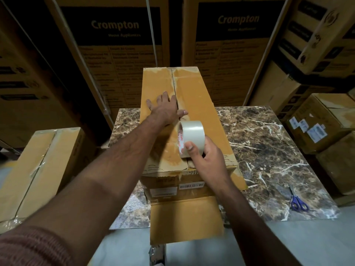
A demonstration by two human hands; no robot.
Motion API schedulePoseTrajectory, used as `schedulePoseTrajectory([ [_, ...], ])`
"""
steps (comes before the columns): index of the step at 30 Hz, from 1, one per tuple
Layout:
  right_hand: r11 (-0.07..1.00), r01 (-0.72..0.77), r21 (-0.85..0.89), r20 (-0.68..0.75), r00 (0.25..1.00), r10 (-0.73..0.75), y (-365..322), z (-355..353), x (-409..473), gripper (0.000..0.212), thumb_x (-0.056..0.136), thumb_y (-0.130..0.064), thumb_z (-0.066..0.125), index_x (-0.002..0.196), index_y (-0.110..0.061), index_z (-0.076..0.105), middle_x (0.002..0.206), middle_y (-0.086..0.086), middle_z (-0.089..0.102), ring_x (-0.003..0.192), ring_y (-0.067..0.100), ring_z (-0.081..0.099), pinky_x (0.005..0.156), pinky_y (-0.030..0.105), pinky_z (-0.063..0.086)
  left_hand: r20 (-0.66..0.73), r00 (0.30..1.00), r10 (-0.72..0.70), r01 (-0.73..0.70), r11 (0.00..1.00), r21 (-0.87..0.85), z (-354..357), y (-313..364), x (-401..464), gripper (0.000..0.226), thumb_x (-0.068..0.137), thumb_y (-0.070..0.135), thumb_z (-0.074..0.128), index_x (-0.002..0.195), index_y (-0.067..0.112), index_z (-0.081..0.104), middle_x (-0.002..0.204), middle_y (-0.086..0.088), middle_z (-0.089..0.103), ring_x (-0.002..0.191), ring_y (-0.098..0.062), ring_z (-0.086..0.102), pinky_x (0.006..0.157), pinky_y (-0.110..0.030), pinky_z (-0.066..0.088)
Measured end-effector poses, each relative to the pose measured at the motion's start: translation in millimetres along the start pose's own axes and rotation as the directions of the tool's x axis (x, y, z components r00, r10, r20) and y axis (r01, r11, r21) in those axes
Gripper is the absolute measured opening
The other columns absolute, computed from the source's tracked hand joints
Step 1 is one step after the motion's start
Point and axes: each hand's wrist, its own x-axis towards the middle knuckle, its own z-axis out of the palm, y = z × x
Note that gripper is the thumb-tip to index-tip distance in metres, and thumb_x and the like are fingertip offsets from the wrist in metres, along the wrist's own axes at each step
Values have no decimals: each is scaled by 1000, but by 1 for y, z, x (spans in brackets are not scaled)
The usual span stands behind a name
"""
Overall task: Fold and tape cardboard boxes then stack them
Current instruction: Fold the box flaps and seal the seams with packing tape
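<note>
While the long cardboard box point(194, 112) lies lengthwise down the middle of the marble tabletop point(269, 150), its near end overhanging the near edge, the taping step is in hand. Its two top flaps are folded shut and meet at a centre seam point(175, 87) running away from the person.

The left hand point(163, 108) lies flat on the left flap beside the seam, fingers straight and spread, pressing the flap down. The right hand point(203, 156) grasps the roll of clear tape point(189, 137), thumb on its face and fingers curled round its outer band; the roll stands on edge on the seam near the box's near end. Whether a tape end is already stuck down cannot be told; the flaps show glossy patches that may be old tape.

A lower flap point(186, 217) at the near end hangs open below the tabletop's near edge, so that end is judged not yet closed.

A second closed box point(40, 169) stands off the left edge of the tabletop, apart from it. Blue-handled scissors point(298, 202) lie near the near right corner. Large printed cartons point(115, 45) stand behind the far edge.

Judgement: the next move calls for the roll to travel along the seam toward the far end, the left hand holding the flaps level ahead of it, then a cut, for which the scissors are within reach.
</note>
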Motion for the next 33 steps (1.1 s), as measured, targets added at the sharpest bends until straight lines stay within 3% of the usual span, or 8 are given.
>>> schedulePoseTrajectory([
  [3,998,8,-68,-16,1000,-9,0,3,-1,64,81,-78,48,116,-25,59,90,-6,70,77,10,68,62,47,57,99,992,74,-79,995,53,6,-5,-12,96,92,58,60,159,25,0,166,-15,-10,153,-35,-3,115,-68,-3],
  [7,995,22,-100,0,1000,-22,0,3,1,61,83,-74,53,121,-27,55,94,-8,68,82,12,67,62,44,58,185,979,86,-108,988,110,10,-7,-19,82,98,35,55,158,32,-1,167,-10,-13,153,-32,-10,115,-67,-5],
  [11,988,13,-156,47,999,-6,2,3,0,56,83,-62,63,126,-26,54,103,-9,68,92,9,66,69,35,58,149,985,88,-103,990,96,17,-7,-24,80,98,38,54,158,33,1,167,-9,-11,154,-30,-10,116,-66,-8],
  [16,999,-18,33,10,1000,18,-3,-5,-12,33,90,-43,70,118,-26,63,96,-8,72,86,9,70,71,46,61,116,989,90,-102,990,99,15,-5,-29,97,89,38,71,158,31,4,167,-11,-8,154,-31,-6,116,-69,-6],
  [19,991,53,122,-88,995,-42,-3,-11,-28,30,88,-49,67,107,-25,65,90,-2,72,81,15,70,64,48,59,71,990,124,-128,991,48,8,-3,-31,77,94,63,49,156,29,18,167,-11,1,154,-32,0,115,-69,-2],
  [22,988,65,142,-70,996,-55,-2,-10,-36,37,86,-56,62,108,-27,62,93,-2,70,84,13,69,67,39,59,77,990,118,-120,992,29,6,-1,-38,76,92,68,47,152,27,25,166,-13,6,153,-33,3,115,-70,0],
  [27,996,21,85,-22,1000,-19,2,-8,-37,59,85,-68,57,118,-19,64,101,-5,70,94,8,68,78,43,59,360,927,103,-142,986,85,-22,-4,-61,113,85,65,64,158,25,-12,165,-12,-17,153,-33,-10,121,-56,2],
  [33,999,14,30,57,998,-16,5,-9,-40,42,89,-49,63,124,-28,55,106,-7,68,99,11,65,81,51,57,221,967,129,-149,986,80,12,-10,-80,87,97,49,54,159,30,-5,166,-12,-16,153,-32,-13,119,-60,-6],
])
